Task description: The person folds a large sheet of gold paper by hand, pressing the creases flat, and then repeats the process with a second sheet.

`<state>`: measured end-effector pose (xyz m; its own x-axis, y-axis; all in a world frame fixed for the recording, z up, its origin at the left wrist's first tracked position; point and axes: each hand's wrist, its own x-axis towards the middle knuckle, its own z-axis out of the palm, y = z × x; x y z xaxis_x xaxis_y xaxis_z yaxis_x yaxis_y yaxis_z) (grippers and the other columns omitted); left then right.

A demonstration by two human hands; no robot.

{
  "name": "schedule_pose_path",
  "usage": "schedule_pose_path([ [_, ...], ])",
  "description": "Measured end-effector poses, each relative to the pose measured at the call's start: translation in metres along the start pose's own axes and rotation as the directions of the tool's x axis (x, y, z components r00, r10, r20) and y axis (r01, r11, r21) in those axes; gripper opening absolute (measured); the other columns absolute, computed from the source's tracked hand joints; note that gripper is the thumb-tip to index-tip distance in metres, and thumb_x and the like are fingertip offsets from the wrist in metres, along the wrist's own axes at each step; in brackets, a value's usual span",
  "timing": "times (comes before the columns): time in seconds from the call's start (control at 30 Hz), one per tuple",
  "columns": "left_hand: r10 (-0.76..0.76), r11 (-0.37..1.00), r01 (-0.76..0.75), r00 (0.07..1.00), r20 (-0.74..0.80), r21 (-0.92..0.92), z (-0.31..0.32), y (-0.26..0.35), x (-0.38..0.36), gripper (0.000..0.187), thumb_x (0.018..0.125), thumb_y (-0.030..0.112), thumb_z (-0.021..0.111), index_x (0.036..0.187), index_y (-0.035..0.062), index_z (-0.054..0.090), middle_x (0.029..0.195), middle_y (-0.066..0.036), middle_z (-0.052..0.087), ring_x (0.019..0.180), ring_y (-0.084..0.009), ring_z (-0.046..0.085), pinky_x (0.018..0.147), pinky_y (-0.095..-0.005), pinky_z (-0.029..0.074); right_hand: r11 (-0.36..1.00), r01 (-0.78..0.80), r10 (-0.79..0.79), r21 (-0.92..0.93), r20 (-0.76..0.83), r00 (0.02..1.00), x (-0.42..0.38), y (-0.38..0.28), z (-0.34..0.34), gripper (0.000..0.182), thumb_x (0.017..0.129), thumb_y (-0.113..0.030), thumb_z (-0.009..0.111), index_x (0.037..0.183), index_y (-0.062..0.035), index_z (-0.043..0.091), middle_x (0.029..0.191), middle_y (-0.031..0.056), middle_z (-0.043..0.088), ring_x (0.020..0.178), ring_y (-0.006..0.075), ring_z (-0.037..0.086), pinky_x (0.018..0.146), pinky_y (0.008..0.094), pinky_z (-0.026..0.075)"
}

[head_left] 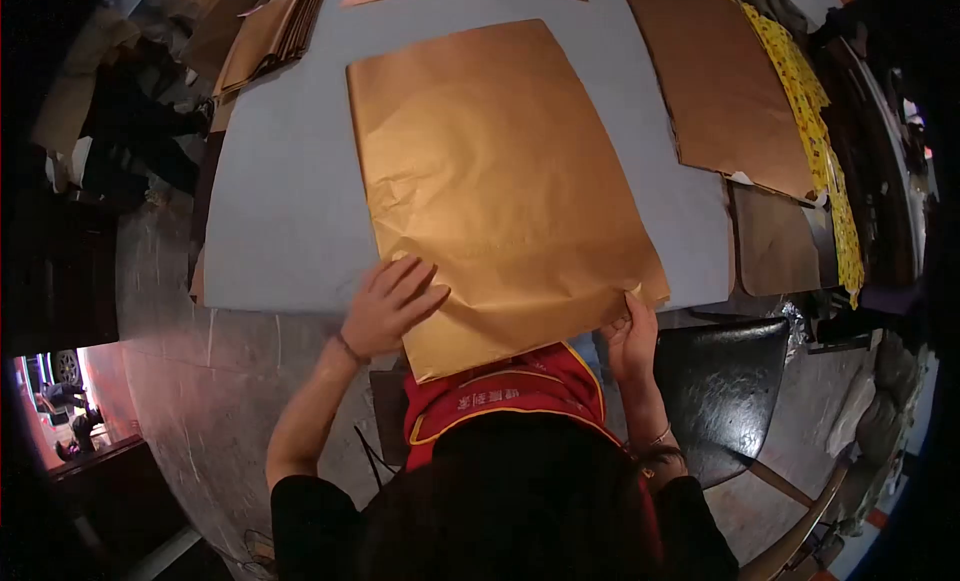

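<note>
A large golden-brown paper sheet (490, 181) lies on the grey tabletop, its near end hanging over the table's front edge toward my red apron (510, 391). Creases run across its left side and near part, and its left edge looks folded. My left hand (390, 306) rests on the sheet's near left edge with fingers spread; its thumb is hard to make out. At the near right corner, my right hand (630, 336) pinches the paper between thumb and fingers, and a small fold stands up there.
A stack of folded brown paper (275, 36) sits at the far left of the grey table (285, 201). Brown sheets (730, 81) and a yellow patterned strip (800, 91) lie along the right. A black chair (725, 401) stands close by my right arm.
</note>
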<state>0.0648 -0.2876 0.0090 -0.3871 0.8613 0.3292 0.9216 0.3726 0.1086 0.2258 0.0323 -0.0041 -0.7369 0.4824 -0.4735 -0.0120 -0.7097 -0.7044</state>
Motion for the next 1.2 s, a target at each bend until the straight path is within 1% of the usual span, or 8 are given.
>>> schedule_pose_path([
  [0.23, -0.029, 0.982, 0.040, 0.998, 0.062, -0.186, 0.011, -0.003, -0.017, 0.040, 0.077, 0.012, 0.060, 0.117, 0.0190, 0.061, 0.130, -0.007, 0.051, 0.124, -0.0267, 0.045, 0.101, -0.0439, 0.035, 0.997, -0.002, 0.007, -0.077, 0.067, 0.998, -0.019, -0.013, -0.001, 0.040, 0.094, -0.025, 0.052, 0.127, -0.0049, 0.042, 0.117, 0.0118, 0.056, 0.102, 0.0245, 0.061, 0.081, 0.0379, 0.053],
  [0.33, -0.047, 0.974, 0.064, 0.996, 0.082, -0.219, 0.008, -0.002, -0.012, 0.042, 0.074, 0.009, 0.064, 0.114, 0.0203, 0.063, 0.129, -0.004, 0.053, 0.124, -0.0250, 0.046, 0.101, -0.0430, 0.036, 0.912, 0.116, 0.004, -0.393, 0.291, 0.957, -0.017, -0.028, -0.030, 0.045, 0.089, -0.020, 0.060, 0.127, -0.0011, 0.045, 0.115, 0.0107, 0.057, 0.099, 0.0213, 0.060, 0.086, 0.0328, 0.048],
  [0.43, -0.077, 0.972, 0.079, 0.997, 0.014, -0.223, 0.007, -0.001, -0.011, 0.041, 0.070, 0.005, 0.068, 0.107, 0.0216, 0.066, 0.124, -0.003, 0.057, 0.119, -0.0243, 0.051, 0.100, -0.0413, 0.038, 0.707, 0.169, 0.017, -0.687, 0.254, 0.967, 0.003, -0.037, -0.076, 0.044, 0.087, -0.010, 0.060, 0.128, -0.0001, 0.045, 0.116, 0.0105, 0.057, 0.101, 0.0182, 0.057, 0.090, 0.0308, 0.045],
  [0.57, -0.085, 0.965, 0.082, 0.996, -0.001, -0.248, 0.013, -0.003, -0.014, 0.041, 0.071, 0.004, 0.068, 0.108, 0.0210, 0.066, 0.124, -0.003, 0.058, 0.120, -0.0244, 0.051, 0.102, -0.0418, 0.037, 0.509, 0.427, -0.284, -0.747, 0.323, 0.903, 0.028, -0.053, -0.065, 0.050, 0.087, 0.002, 0.053, 0.135, -0.0028, 0.041, 0.126, 0.0126, 0.053, 0.100, 0.0158, 0.056, 0.090, 0.0298, 0.045],
  [0.73, -0.076, 0.964, 0.080, 0.997, 0.027, -0.254, 0.014, -0.007, -0.017, 0.040, 0.072, 0.005, 0.066, 0.109, 0.0197, 0.066, 0.127, -0.004, 0.056, 0.122, -0.0248, 0.048, 0.104, -0.0421, 0.036, 0.602, 0.360, -0.207, -0.712, 0.297, 0.932, 0.044, -0.068, -0.041, 0.051, 0.088, -0.002, 0.057, 0.137, -0.0055, 0.042, 0.129, 0.0110, 0.051, 0.103, 0.0168, 0.056, 0.090, 0.0286, 0.045],
  [0.93, -0.044, 0.948, 0.069, 0.995, 0.084, -0.311, 0.011, -0.010, -0.020, 0.044, 0.074, 0.006, 0.061, 0.116, 0.0196, 0.064, 0.132, -0.004, 0.053, 0.128, -0.0251, 0.043, 0.108, -0.0433, 0.030, 0.141, 0.655, -0.209, -0.742, 0.625, 0.753, 0.065, -0.072, -0.044, 0.044, 0.082, -0.005, 0.064, 0.124, -0.0125, 0.058, 0.136, 0.0092, 0.047, 0.118, 0.0248, 0.048, 0.094, 0.0351, 0.043],
  [1.0, -0.052, 0.939, 0.082, 0.994, 0.096, -0.333, 0.010, -0.009, -0.019, 0.044, 0.076, 0.007, 0.061, 0.118, 0.0196, 0.063, 0.133, -0.004, 0.052, 0.129, -0.0252, 0.042, 0.108, -0.0435, 0.029, -0.223, 0.758, -0.067, -0.613, 0.786, 0.615, 0.072, -0.073, -0.049, 0.046, 0.079, -0.010, 0.066, 0.124, -0.0187, 0.058, 0.140, 0.0105, 0.042, 0.126, 0.0312, 0.040, 0.101, 0.0409, 0.035],
  [1.2, -0.041, 0.985, 0.062, 0.991, 0.129, -0.162, 0.007, -0.003, -0.020, 0.041, 0.079, 0.011, 0.062, 0.119, 0.0204, 0.061, 0.135, -0.003, 0.050, 0.128, -0.0250, 0.042, 0.108, -0.0435, 0.030, -0.291, 0.722, -0.087, -0.628, 0.769, 0.634, 0.052, -0.070, -0.035, 0.046, 0.078, -0.022, 0.068, 0.123, -0.0214, 0.060, 0.149, 0.0155, 0.029, 0.133, 0.0344, 0.032, 0.107, 0.0428, 0.023],
])
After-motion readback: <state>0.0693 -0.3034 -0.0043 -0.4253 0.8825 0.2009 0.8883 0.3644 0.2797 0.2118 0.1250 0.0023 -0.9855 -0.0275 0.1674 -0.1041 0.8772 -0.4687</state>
